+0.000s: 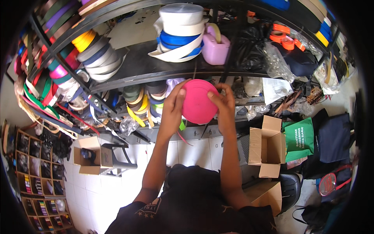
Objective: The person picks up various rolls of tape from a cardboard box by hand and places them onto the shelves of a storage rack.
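A round pink roll of webbing tape (199, 102) is held up between my two hands, its flat side facing me. On its left edge my left hand (175, 100) grips it, thumb on the face and fingers behind. My right hand (225, 102) clasps the right edge, its thumb lying on the face. A thin pink tail (184, 139) hangs beneath the roll. Just beyond the hands is a black shelf (136, 64) bearing stacked white and blue rolls (181, 35) and a lilac tape dispenser (215, 48).
More coloured rolls (97, 54) crowd the shelves at left. An open cardboard box (93, 156) sits on a stool at lower left, beside a compartment rack (41, 163). At right stand another open box (267, 145) and a green bag (299, 139). Orange rolls (287, 42) lie at upper right.
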A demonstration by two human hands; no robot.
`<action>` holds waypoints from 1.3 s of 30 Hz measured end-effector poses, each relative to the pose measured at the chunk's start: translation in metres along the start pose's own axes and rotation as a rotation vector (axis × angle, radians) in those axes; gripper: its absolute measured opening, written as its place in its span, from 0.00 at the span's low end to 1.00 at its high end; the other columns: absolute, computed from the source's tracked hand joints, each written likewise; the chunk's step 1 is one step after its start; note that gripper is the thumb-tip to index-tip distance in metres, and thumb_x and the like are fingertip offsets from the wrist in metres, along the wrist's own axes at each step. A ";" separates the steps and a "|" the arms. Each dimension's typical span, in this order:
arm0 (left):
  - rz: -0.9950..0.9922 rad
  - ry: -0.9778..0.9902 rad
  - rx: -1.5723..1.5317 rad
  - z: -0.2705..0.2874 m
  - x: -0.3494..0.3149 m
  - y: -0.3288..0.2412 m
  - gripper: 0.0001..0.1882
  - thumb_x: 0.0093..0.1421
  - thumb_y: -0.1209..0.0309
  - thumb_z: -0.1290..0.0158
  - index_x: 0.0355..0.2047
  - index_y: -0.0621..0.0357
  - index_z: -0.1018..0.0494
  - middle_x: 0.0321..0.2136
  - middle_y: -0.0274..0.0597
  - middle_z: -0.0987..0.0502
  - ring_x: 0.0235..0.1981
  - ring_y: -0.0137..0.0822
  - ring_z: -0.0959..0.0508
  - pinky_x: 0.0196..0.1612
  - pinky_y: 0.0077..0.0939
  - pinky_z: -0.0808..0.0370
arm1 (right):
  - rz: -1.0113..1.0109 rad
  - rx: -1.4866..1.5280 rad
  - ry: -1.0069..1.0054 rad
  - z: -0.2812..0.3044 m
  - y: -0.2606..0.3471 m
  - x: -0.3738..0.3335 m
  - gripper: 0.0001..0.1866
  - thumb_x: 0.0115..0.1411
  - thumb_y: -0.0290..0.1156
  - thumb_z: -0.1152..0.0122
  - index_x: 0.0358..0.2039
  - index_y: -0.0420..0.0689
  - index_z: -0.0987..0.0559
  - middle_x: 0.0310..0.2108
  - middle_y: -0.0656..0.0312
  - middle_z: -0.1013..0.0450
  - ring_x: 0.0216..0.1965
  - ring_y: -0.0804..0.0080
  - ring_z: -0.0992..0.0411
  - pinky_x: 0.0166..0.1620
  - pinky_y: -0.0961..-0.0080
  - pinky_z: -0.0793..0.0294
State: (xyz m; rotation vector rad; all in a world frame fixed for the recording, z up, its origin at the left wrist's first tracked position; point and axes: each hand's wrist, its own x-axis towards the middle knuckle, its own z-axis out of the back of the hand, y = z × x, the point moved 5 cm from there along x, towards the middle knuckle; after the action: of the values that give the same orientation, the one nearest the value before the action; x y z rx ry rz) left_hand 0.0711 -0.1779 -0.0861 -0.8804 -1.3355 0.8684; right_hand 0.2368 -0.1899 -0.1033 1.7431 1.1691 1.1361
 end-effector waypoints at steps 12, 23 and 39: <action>-0.020 -0.187 -0.041 0.046 0.011 -0.003 0.20 0.70 0.61 0.57 0.54 0.63 0.31 0.45 0.52 0.23 0.45 0.35 0.24 0.48 0.26 0.29 | 0.439 -0.102 -0.607 -0.087 -0.023 -0.006 0.20 0.61 0.29 0.37 0.50 0.33 0.29 0.43 0.52 0.24 0.42 0.72 0.25 0.47 0.77 0.27; 0.119 0.121 -0.035 0.104 0.063 -0.009 0.16 0.67 0.64 0.51 0.47 0.66 0.33 0.38 0.56 0.21 0.35 0.38 0.20 0.39 0.30 0.26 | 0.287 -0.085 -0.168 -0.116 0.001 0.030 0.17 0.58 0.25 0.35 0.47 0.35 0.23 0.42 0.57 0.23 0.41 0.75 0.26 0.48 0.79 0.29; -0.507 -0.007 -0.032 0.053 0.139 -0.068 0.37 0.47 0.69 0.32 0.55 0.65 0.35 0.49 0.51 0.32 0.44 0.40 0.27 0.40 0.29 0.27 | 0.597 0.129 -0.509 -0.113 0.065 0.124 0.16 0.60 0.29 0.37 0.46 0.34 0.22 0.39 0.58 0.23 0.40 0.74 0.26 0.46 0.80 0.26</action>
State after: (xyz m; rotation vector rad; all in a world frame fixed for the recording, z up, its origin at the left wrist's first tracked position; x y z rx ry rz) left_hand 0.0257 -0.0791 0.0366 -0.5219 -1.4921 0.4555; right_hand 0.1739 -0.0820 0.0262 2.3880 0.4258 0.8535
